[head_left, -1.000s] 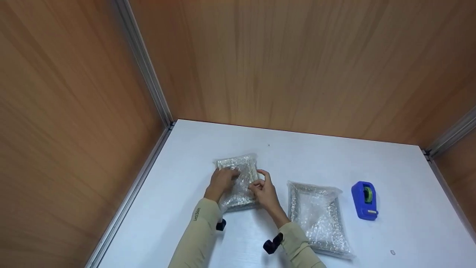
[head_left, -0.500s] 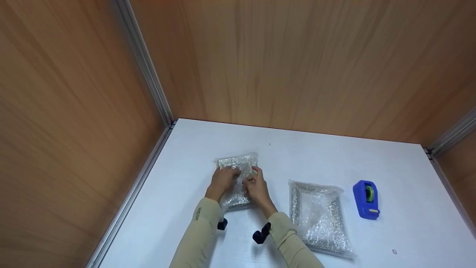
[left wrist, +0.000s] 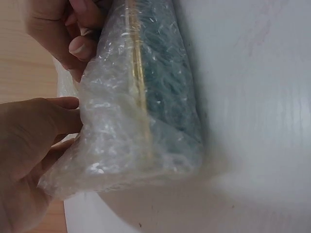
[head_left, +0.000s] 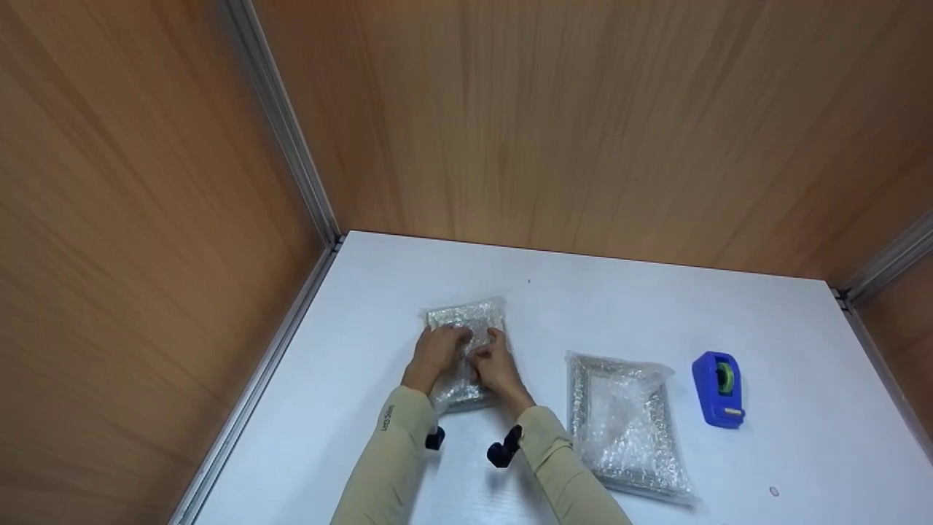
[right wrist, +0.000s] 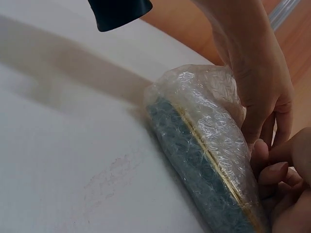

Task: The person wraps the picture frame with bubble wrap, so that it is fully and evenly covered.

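A flat package (head_left: 466, 315) in clear bubble wrap lies on the white table; a gold stripe and a dark teal side show through the wrap (left wrist: 165, 73). My left hand (head_left: 435, 355) rests on its left part, its fairly straight fingers pressing the wrap, as the right wrist view also shows. From the right, my right hand (head_left: 499, 368) works at the top of the package. Its thumb and curled fingers (right wrist: 277, 168) come together at the fold of the wrap. Whether a piece of tape is between them I cannot tell.
A second bubble-wrapped package (head_left: 627, 426), frame-shaped, lies to the right of my right forearm. Farther right stands a blue tape dispenser (head_left: 718, 390) with a green roll. A small clear scrap (head_left: 774, 491) lies near the front right. Wooden panels (head_left: 583, 131) enclose the table.
My right hand has moved left over the package, closer to the left hand, and its raised forefinger has come down towards the wrap. The left hand has stayed put.
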Demonstrator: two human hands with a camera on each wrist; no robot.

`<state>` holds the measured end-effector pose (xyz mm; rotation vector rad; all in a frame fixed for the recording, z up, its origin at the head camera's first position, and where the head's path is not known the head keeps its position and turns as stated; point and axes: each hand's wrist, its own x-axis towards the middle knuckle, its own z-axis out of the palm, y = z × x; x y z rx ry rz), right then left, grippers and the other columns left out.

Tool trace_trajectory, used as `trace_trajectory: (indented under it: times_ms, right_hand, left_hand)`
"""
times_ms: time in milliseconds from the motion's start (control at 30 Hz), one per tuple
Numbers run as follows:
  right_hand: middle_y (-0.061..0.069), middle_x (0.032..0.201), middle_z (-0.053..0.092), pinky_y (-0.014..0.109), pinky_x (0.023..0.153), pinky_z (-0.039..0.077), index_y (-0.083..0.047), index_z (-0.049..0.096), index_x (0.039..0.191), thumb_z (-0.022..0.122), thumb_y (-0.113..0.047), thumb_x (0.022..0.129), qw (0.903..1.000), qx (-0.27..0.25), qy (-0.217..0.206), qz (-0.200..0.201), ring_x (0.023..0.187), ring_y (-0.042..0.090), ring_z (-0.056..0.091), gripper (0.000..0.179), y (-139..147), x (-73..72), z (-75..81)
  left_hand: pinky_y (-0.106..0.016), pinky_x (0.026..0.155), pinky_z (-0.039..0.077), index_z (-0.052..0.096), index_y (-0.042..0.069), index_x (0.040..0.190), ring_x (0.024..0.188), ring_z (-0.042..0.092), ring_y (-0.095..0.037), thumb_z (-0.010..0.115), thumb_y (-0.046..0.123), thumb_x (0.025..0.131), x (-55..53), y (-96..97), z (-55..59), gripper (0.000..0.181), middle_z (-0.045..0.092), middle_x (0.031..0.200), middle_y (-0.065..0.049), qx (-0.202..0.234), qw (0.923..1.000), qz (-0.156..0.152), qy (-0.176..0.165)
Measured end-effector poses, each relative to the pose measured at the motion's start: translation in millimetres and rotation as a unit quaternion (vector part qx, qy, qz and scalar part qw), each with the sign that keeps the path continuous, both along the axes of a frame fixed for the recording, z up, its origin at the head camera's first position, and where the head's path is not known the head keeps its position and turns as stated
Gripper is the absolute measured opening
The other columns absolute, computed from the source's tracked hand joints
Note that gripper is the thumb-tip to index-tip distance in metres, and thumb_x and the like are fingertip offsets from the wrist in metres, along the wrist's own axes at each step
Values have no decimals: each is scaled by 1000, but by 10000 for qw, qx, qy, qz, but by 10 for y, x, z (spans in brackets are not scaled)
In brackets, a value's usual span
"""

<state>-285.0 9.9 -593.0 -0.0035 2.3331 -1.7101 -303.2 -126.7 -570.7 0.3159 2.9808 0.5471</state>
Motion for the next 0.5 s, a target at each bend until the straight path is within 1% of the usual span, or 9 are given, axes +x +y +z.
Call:
trace_trajectory:
  times_ms: [67, 167, 233, 300, 400, 500]
  right_hand:
    - [13, 101, 64, 22, 47, 45, -2, 18, 147, 57, -1, 90, 9999, -102, -59, 57, 56, 11, 57, 69, 1, -12, -8]
    - [12, 102, 63, 22, 43, 44, -4, 14, 149, 54, 1, 91, 9990, -341, -273, 102, 52, 12, 56, 71, 8, -18, -3]
    - [11, 102, 63, 22, 41, 42, -7, 12, 150, 53, 2, 91, 9978, -489, -431, 97, 51, 12, 55, 73, 13, -18, 4]
    - [11, 102, 62, 22, 40, 41, -8, 10, 150, 52, 3, 91, 9963, -634, -568, 75, 51, 12, 54, 74, 15, -19, 11]
    - [12, 100, 63, 21, 40, 40, -8, 9, 150, 51, 7, 89, 9943, -815, -679, 63, 51, 12, 53, 76, 13, -21, 15]
    - [12, 100, 63, 21, 40, 40, -7, 8, 150, 50, 8, 88, 9929, -924, -746, 69, 50, 11, 52, 76, 12, -21, 24]
  left_hand:
    - [-55, 105, 37, 67, 15, 116, 110, 61, -28, 58, 6, 91, 4, -6, -1, 28, 70, 111, -5, -57, 9999, -40, 77]
    - [-55, 105, 37, 65, 16, 120, 110, 61, -28, 58, 5, 91, 14, -17, -6, 31, 69, 113, -6, -126, 9998, -104, 144]
    - [-56, 107, 35, 63, 17, 122, 113, 60, -29, 59, 6, 91, 23, -26, -13, 33, 68, 116, -8, -137, 9996, -159, 165]
    - [-56, 110, 32, 60, 18, 127, 118, 57, -29, 58, 7, 92, 33, -38, -17, 37, 65, 121, -8, -114, 9997, -191, 102]
    - [-56, 113, 26, 56, 22, 132, 124, 53, -29, 57, 10, 93, 47, -56, -24, 41, 62, 127, -8, -91, 9997, -240, 37]
    - [-58, 113, 25, 55, 26, 133, 129, 49, -30, 55, 10, 94, 60, -71, -36, 42, 61, 131, -5, -225, 9991, -344, 56]
